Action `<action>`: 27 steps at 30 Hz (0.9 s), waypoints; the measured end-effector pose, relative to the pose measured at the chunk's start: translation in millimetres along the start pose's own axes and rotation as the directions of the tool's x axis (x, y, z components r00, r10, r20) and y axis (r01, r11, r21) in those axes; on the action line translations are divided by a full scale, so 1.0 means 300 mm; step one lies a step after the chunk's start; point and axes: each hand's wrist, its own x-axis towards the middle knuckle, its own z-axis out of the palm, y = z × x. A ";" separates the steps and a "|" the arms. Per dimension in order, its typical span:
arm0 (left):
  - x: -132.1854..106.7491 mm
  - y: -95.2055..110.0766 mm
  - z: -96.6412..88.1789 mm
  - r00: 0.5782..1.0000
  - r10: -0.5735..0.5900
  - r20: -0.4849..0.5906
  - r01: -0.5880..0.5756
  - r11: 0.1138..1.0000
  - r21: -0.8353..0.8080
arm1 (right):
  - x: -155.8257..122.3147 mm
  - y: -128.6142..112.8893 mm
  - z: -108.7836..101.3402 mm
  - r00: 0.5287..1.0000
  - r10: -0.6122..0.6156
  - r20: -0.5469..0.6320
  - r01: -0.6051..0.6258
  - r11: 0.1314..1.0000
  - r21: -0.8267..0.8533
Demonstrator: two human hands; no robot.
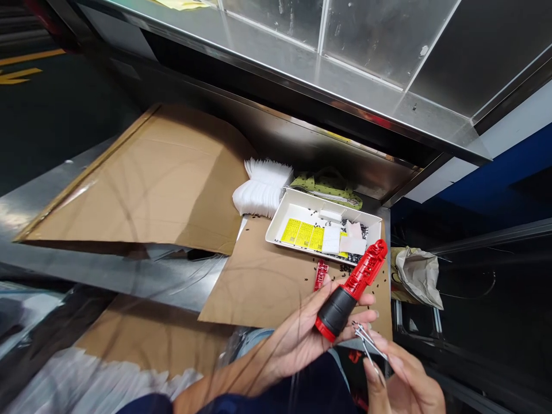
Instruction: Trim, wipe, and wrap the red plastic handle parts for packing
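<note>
In my left hand point(297, 336) lies a red and black plastic part point(338, 307), thick and round at the black end, with a slim, ribbed red end pointing up and right. My fingers reach under and around it. My right hand point(405, 374) pinches metal tweezers point(368, 339), their tips close to my left fingers, just right of the black section. Whether the tips hold a tiny piece is too small to tell. Just beyond my left thumb, a smaller red piece point(321, 275) rests on the cardboard sheet point(254, 287).
Behind my hands stands a white tray point(276, 230) with yellow labels, white pads and many tiny black bits, some scattered outside. A stack of white foam sheets point(263, 187), a green pouch point(323, 187) and a large cardboard box point(164, 178) are nearby. A paper bag point(418, 276) stands right.
</note>
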 end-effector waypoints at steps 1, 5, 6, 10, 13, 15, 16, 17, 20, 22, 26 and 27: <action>0.001 -0.001 -0.005 1.000 0.005 0.015 -0.005 1.000 0.000 | 0.005 -0.003 0.008 1.000 -0.023 -0.003 0.023 0.999 0.025; 0.002 -0.006 -0.016 0.999 0.027 0.032 -0.026 0.999 -0.021 | 0.016 -0.020 0.043 0.999 -0.045 -0.018 0.046 0.997 0.065; 0.002 -0.007 -0.015 0.999 0.022 0.027 -0.022 0.999 -0.030 | 0.018 -0.025 0.050 0.999 -0.039 -0.034 0.041 0.997 0.065; 0.000 -0.007 -0.003 1.000 -0.003 -0.002 0.003 1.000 -0.025 | 0.024 -0.044 0.072 0.993 0.025 -0.113 -0.014 0.995 0.100; -0.001 -0.007 0.008 1.000 0.009 -0.014 -0.009 1.000 0.000 | 0.029 -0.051 0.083 0.989 0.045 -0.140 -0.027 0.991 0.129; 0.000 -0.008 0.011 1.000 0.021 -0.005 -0.021 1.000 0.004 | 0.030 -0.050 0.086 0.990 0.044 -0.136 -0.024 0.990 0.142; 0.000 -0.008 0.012 1.000 0.025 0.001 -0.025 1.000 0.004 | 0.028 -0.047 0.086 0.990 0.043 -0.136 -0.022 0.989 0.149; 0.000 -0.009 0.011 1.000 0.025 0.007 -0.025 1.000 0.003 | 0.024 -0.044 0.084 0.989 0.043 -0.139 -0.021 0.988 0.153; 0.001 -0.009 0.005 0.999 0.022 0.034 -0.023 1.000 0.005 | 0.004 -0.034 0.075 0.991 0.057 -0.119 -0.041 0.990 0.138; 0.001 -0.008 0.001 0.999 0.018 0.044 -0.018 1.000 0.003 | -0.010 -0.028 0.067 0.994 0.062 -0.090 -0.051 0.992 0.117; -0.003 -0.008 0.005 1.000 0.013 0.018 -0.012 1.000 -0.016 | -0.023 -0.023 0.059 0.996 0.054 -0.075 -0.046 0.994 0.095; -0.003 -0.009 0.008 1.000 0.016 0.014 -0.016 1.000 -0.027 | -0.024 -0.021 0.058 0.997 0.049 -0.068 -0.042 0.995 0.094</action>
